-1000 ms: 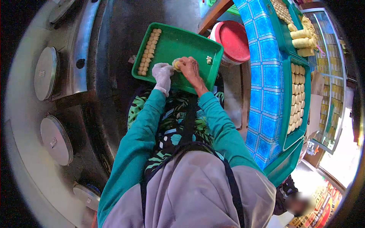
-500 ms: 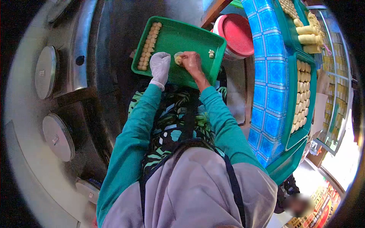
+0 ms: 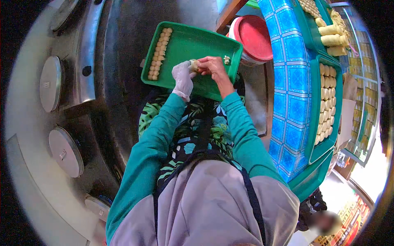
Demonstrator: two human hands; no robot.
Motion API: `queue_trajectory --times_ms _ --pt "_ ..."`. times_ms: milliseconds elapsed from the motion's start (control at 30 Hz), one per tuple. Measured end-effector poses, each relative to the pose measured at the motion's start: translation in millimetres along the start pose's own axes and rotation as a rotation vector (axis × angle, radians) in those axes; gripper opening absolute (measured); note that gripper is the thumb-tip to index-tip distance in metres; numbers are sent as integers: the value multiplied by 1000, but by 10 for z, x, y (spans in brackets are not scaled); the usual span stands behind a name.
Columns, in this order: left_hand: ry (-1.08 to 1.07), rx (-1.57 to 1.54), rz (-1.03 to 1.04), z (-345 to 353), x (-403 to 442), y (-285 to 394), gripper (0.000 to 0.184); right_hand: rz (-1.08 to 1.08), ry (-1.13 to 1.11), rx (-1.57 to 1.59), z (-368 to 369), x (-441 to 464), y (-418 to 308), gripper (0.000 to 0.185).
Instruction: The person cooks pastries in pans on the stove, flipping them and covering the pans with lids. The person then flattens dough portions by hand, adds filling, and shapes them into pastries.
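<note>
A green tray (image 3: 197,39) rests on my lap, with two rows of small dough balls (image 3: 158,57) along its left side. Over the tray my left hand (image 3: 182,78), in a thin white glove, is closed with its fingertips on a pale yellowish piece of dough (image 3: 194,64). My right hand (image 3: 214,70), bare, pinches that same piece from the other side. Much of the piece is hidden by the fingers. A small crumbly white lump (image 3: 226,60) lies near the tray's right edge.
A red-lidded bucket (image 3: 253,37) stands beyond the tray. To the right, a table with a blue checked cloth (image 3: 297,106) bears green trays of dough pieces (image 3: 326,102) and thick dough rolls (image 3: 332,40). Round metal lids (image 3: 65,151) line the left. A blurred person (image 3: 324,221) shows lower right.
My left hand has moved right, from beside the dough rows to the piece in my right hand. The hands, apart before, now meet over the tray.
</note>
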State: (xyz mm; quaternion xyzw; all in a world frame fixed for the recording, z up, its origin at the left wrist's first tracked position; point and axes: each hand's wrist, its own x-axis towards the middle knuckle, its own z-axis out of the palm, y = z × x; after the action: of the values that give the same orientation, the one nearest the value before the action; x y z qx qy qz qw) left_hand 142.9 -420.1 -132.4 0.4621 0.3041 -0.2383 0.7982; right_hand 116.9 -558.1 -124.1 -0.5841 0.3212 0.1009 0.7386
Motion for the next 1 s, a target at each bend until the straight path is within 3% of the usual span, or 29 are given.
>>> queue_trajectory --times_ms 133,233,333,400,433,567,633,667,767,800,900,1000 --pt "-127 52 -1 40 14 -17 16 -39 14 -9 1 -64 57 17" --pt "-275 195 60 -36 -46 12 25 -203 -73 -34 10 -266 44 16" --pt "-349 244 39 -41 -185 133 25 -258 43 36 46 -491 33 15" --pt "-418 53 33 -24 -327 200 25 -109 287 192 102 -596 30 16" --pt "-424 53 35 -24 -401 233 25 26 234 354 132 -664 -27 17" --pt "-416 100 47 -59 -514 287 25 -108 117 476 183 -694 98 17" --pt "-400 139 103 -109 -518 265 23 -259 227 184 262 -791 24 17" --pt "-371 163 86 -124 -509 261 24 -264 219 183 309 -812 23 17" --pt "-351 89 28 -80 -580 317 24 -858 350 -560 391 -919 48 16" --pt "-362 -5 -19 -72 -603 312 22 -860 350 -563 401 -972 64 16" --pt "-430 55 24 -71 -656 268 24 -985 438 -1069 425 -1153 76 27" --pt "-489 62 -4 -97 -829 365 25 -1149 530 -1103 373 -1408 -112 23"
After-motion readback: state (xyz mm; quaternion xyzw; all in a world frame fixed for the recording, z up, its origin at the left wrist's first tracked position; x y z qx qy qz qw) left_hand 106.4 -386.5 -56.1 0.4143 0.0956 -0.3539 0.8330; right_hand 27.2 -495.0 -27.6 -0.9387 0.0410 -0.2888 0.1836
